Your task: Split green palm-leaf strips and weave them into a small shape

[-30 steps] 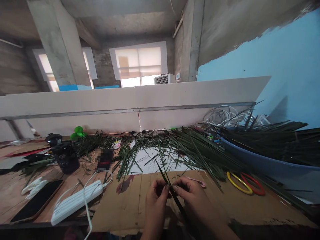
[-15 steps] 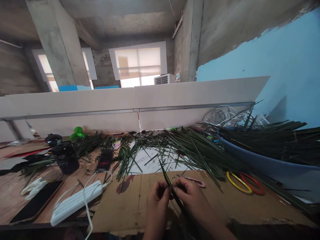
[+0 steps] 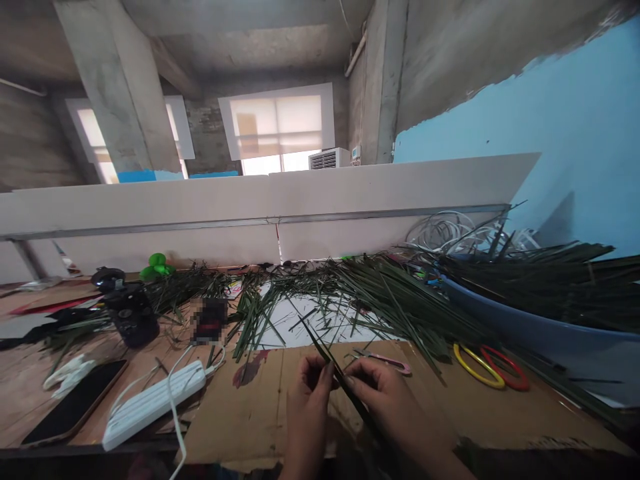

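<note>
Close together, my left hand (image 3: 311,387) and right hand (image 3: 379,388) are both pinched nearly closed on a narrow dark green leaf (image 3: 357,404), which slants between them above the stained cardboard (image 3: 250,413) on my bench (image 3: 25,380). Beyond it, loose strips (image 3: 385,287) litter a white surface (image 3: 283,323), and at the right more leaves heap over a blue tub (image 3: 525,323). A power strip (image 3: 155,403) and a phone (image 3: 75,403) lie at the left. Past the bench runs a white partition (image 3: 200,200), with a bare concrete pillar (image 3: 120,87), a pale window (image 3: 277,123) and a partly blue wall (image 3: 575,120) behind.
</note>
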Tool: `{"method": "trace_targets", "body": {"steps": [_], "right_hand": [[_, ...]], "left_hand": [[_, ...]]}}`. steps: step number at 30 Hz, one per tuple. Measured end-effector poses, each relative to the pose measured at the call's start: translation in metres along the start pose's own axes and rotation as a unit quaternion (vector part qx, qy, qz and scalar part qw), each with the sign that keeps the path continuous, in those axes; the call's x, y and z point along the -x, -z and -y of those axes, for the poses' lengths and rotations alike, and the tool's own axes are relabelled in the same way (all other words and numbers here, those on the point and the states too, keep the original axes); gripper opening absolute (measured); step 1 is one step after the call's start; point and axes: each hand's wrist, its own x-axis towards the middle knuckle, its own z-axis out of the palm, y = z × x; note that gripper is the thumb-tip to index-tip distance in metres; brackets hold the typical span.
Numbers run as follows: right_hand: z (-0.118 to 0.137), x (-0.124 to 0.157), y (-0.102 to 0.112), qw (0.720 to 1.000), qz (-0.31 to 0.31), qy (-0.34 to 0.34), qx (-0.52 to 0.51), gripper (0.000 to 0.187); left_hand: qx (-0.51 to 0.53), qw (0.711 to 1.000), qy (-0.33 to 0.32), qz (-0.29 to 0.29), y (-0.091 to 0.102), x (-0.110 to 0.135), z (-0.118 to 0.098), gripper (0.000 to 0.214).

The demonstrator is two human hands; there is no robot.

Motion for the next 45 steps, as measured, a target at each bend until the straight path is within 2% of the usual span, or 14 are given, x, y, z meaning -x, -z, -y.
{"method": "trace_targets", "body": {"steps": [6, 9, 12, 15, 18, 21, 25, 29, 32, 37, 41, 45], "right_hand": [[-0.004, -0.003, 0.000, 1.000, -0.011, -0.004, 0.024, 0.018], [-0.006, -0.005, 0.001, 0.999, -0.035, -0.010, 0.030, 0.017], [-0.007, -0.004, 0.003, 0.999, -0.050, -0.017, -0.006, 0.024], [-0.005, -0.002, 0.004, 0.999, -0.036, -0.020, -0.025, 0.031], [-0.005, -0.001, 0.003, 1.000, -0.010, -0.010, -0.001, 0.026], [-0.005, 0.000, 0.002, 1.000, -0.011, -0.003, 0.023, 0.021], [-0.004, 0.000, 0.000, 0.999, -0.018, 0.002, 0.036, 0.021], [-0.008, -0.003, 0.000, 0.999, -0.022, 0.001, 0.045, 0.021], [-0.012, -0.005, 0.000, 0.998, -0.035, -0.012, 0.059, 0.020], [-0.015, -0.007, 0.007, 0.993, -0.057, -0.007, 0.103, 0.022], [-0.023, -0.015, 0.021, 0.978, -0.126, 0.014, 0.166, 0.026], [-0.038, -0.030, 0.038, 0.964, -0.185, 0.012, 0.192, 0.026]], "left_hand": [[-0.013, 0.999, 0.001, 0.050, -0.001, 0.004, 0.006, 0.033], [-0.016, 0.999, 0.000, 0.032, -0.002, 0.005, -0.001, 0.033], [-0.016, 1.000, 0.003, -0.003, -0.003, 0.002, -0.010, 0.034], [-0.003, 1.000, -0.001, -0.024, -0.002, -0.001, -0.016, 0.033], [-0.005, 0.999, -0.001, -0.038, -0.001, -0.003, -0.017, 0.033], [0.005, 0.999, 0.007, -0.036, -0.001, -0.004, -0.012, 0.033], [0.026, 0.999, 0.031, 0.015, -0.001, -0.002, 0.002, 0.032], [0.026, 0.999, 0.017, 0.035, -0.002, 0.002, 0.011, 0.032], [0.021, 1.000, 0.005, 0.016, -0.002, 0.003, 0.004, 0.032], [-0.025, 0.998, -0.004, -0.056, 0.005, -0.002, -0.019, 0.032], [-0.042, 0.993, -0.030, -0.109, 0.018, -0.008, -0.026, 0.030], [-0.008, 0.989, -0.016, -0.146, 0.031, -0.017, -0.023, 0.033]]}}
